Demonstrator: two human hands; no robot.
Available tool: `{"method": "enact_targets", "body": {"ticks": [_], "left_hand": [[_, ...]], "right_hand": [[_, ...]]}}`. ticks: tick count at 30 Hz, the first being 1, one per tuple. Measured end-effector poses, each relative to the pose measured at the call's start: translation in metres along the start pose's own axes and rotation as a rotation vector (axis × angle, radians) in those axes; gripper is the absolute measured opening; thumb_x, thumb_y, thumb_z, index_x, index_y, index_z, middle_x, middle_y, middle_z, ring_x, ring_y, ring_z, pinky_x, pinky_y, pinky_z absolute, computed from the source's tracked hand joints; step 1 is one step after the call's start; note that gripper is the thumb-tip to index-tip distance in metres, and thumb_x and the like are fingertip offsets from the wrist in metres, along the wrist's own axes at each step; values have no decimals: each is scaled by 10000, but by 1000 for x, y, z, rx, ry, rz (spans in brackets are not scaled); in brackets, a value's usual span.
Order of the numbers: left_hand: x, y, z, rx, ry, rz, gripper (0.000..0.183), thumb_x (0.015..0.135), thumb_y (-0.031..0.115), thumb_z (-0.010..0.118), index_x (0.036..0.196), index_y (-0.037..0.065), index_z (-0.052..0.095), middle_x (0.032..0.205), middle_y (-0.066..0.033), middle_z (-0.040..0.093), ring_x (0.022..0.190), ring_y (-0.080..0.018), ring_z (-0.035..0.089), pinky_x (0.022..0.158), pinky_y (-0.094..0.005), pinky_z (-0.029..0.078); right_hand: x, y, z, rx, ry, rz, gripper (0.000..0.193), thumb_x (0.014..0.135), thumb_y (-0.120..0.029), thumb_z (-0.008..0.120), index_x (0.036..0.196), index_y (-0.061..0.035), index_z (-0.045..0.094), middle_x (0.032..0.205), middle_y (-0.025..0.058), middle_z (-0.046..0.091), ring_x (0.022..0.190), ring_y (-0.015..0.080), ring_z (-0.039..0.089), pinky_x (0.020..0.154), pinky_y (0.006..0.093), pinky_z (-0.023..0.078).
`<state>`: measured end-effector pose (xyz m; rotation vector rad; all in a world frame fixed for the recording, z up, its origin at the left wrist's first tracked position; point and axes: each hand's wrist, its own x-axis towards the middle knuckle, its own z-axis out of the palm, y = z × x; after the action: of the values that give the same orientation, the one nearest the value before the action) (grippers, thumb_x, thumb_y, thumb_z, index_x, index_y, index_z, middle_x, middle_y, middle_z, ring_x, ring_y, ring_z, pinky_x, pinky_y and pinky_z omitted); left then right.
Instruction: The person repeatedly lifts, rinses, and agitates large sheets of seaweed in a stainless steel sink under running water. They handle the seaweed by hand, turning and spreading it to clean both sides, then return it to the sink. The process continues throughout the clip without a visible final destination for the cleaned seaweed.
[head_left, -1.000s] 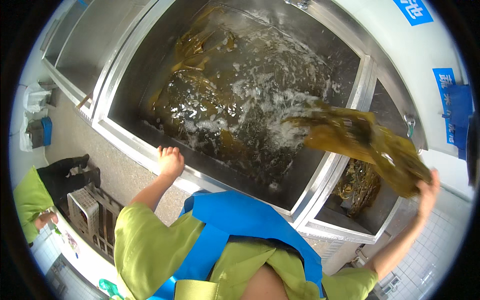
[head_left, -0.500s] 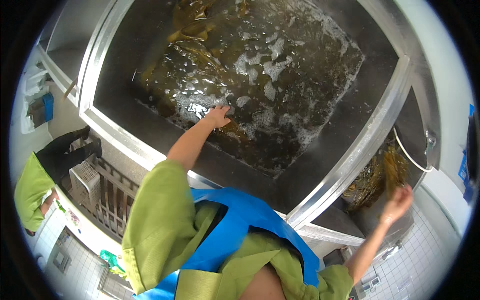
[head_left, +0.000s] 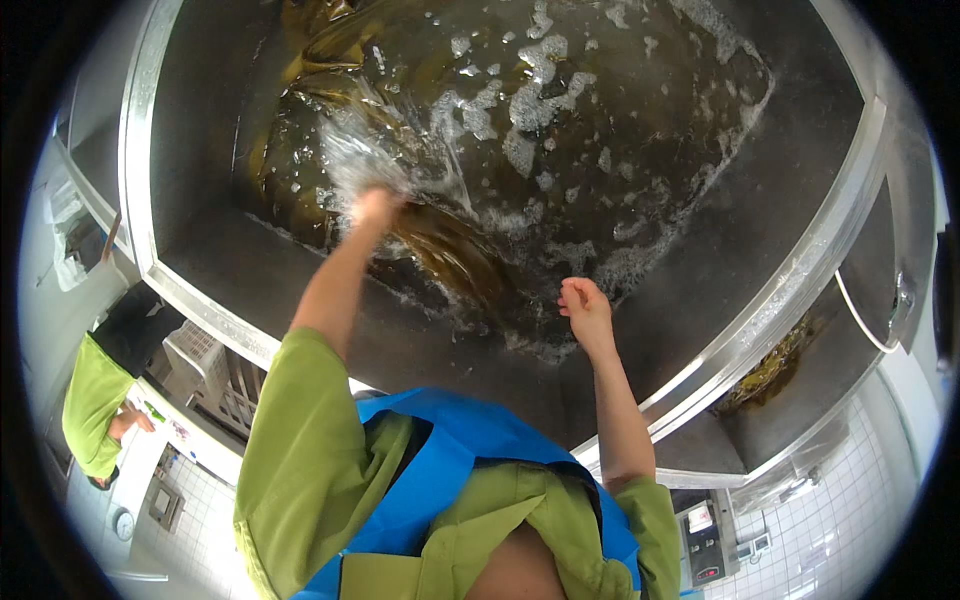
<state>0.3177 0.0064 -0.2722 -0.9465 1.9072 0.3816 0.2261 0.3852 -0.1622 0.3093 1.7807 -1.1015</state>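
A big metal sink (head_left: 240, 260) holds murky brown water with white foam (head_left: 520, 110). Olive-brown seaweed (head_left: 330, 45) floats at its far left. My left hand (head_left: 378, 207) is at the water surface, blurred, its fingers lost in a splash (head_left: 355, 150). From beside that hand a long streaky brown seaweed bundle (head_left: 460, 260) runs toward the near right; whether the hand grips it cannot be made out. My right hand (head_left: 588, 308) hovers over the sink's near side, fingers curled together, with nothing visible in them.
Past the raised metal rim (head_left: 765, 320) on the right, a second basin (head_left: 800, 415) holds more seaweed (head_left: 770, 370), with a white hose (head_left: 862, 315) above. At left, a person in green (head_left: 95, 400) stands by a white counter, near a pale plastic crate (head_left: 195, 350).
My right hand has come from the seaweed in the right basin to over the main sink. My left hand has moved left and raised a splash. The view has shifted.
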Motion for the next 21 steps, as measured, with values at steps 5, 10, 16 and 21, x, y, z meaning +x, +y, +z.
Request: {"method": "enact_targets", "body": {"ticks": [5,10,16,21], "left_hand": [[28,-21,48,-76,459,-329,420,814,339,536,1124,56,510,942,-163,608,843,-308,611,756,-401,494],[-109,134,59,-591,116,280,270,839,215,506,994,3,564,918,-227,597,867,-360,576,751,-402,475],[-271,230,26,-1153,-354,912,329,882,292,515,729,19,612,728,-158,617,697,-189,609,550,-358,457],[-173,259,-12,-311,614,929,270,743,332,551,694,77,621,718,-90,602,659,-245,571,488,-356,479]], "right_hand": [[14,-20,15,295,-33,125,366,907,-299,509,1165,-39,495,1044,98,550,942,184,552,756,325,491],[37,-27,63,503,-9,509,584,896,-432,476,1345,-111,288,1271,148,384,1121,284,420,900,461,403],[18,-41,62,949,23,279,475,897,-406,482,1232,-75,418,1200,136,466,1059,266,479,862,436,431],[32,-71,27,883,64,160,417,898,-384,487,1137,-45,527,1140,126,534,1007,252,529,830,415,454]]}}
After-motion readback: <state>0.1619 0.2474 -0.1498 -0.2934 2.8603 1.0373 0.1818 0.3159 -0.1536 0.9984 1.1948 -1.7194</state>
